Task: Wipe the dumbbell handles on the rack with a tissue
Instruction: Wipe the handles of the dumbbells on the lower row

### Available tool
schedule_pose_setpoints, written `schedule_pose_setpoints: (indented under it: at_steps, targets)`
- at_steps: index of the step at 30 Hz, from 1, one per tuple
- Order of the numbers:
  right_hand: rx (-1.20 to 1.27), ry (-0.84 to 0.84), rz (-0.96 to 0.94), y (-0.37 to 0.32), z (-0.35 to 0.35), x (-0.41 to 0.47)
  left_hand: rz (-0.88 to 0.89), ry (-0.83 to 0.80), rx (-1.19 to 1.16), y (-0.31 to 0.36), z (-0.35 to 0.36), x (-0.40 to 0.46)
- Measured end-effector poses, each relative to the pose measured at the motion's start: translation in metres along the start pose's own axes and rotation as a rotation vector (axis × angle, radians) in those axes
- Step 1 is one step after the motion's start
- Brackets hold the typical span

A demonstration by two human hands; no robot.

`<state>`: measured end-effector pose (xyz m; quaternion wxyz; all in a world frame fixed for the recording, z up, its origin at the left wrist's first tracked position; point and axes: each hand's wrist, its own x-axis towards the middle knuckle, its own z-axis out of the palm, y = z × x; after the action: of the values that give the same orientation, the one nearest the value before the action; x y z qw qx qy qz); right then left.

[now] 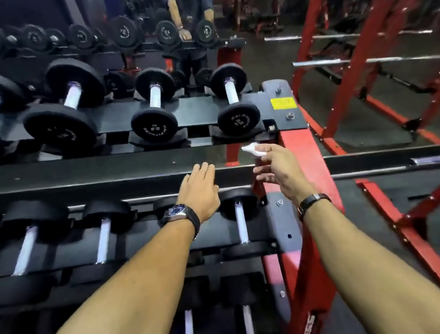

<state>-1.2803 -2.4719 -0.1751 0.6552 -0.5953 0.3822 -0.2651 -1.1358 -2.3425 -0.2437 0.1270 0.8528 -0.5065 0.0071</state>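
Pinching a tissue (254, 150), the right hand (277, 165) hovers beside the rack (295, 144); left hand (198, 186) flat, empty.

The dumbbell handles (155, 95) are looking like smooth, shiny metal. Their round ends (154, 128) are looking matt black, like rubber. The tissue (254, 149) is looking like soft white paper. The rack (295, 144) is showing smooth red painted metal.
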Motion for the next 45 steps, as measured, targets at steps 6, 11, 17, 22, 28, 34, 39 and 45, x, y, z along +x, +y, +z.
schedule_pose_setpoints:
  at_steps: [6,11,17,22,28,34,39,45]
  targets:
    - [-0.324,0.139,-0.179,0.062,0.011,-0.029,0.002,-0.109,-0.082,-0.018,0.024,-0.036]
    - [-0.544,0.282,-0.229,0.097,0.016,-0.051,0.038,-0.170,-0.076,-0.030,0.054,-0.052]
    - [-0.569,0.293,-0.058,0.138,0.007,-0.035,-0.012,-0.260,-0.158,-0.033,0.091,-0.050]
    - [-0.577,0.254,-0.081,0.178,0.002,-0.005,-0.072,-0.323,-0.187,-0.039,0.139,-0.040]
    - [-0.530,0.306,0.009,0.232,-0.004,0.027,-0.159,-0.379,-0.193,-0.044,0.198,-0.016]
    - [-0.574,0.357,-0.035,0.260,-0.011,0.060,-0.246,-0.335,-0.195,-0.051,0.249,0.014]
    - [-0.538,0.340,-0.106,0.275,-0.004,0.089,-0.281,-0.278,-0.134,-0.060,0.281,0.028]
    - [-0.624,0.297,-0.490,0.287,0.008,0.117,-0.259,-0.207,-0.067,-0.057,0.316,0.020]
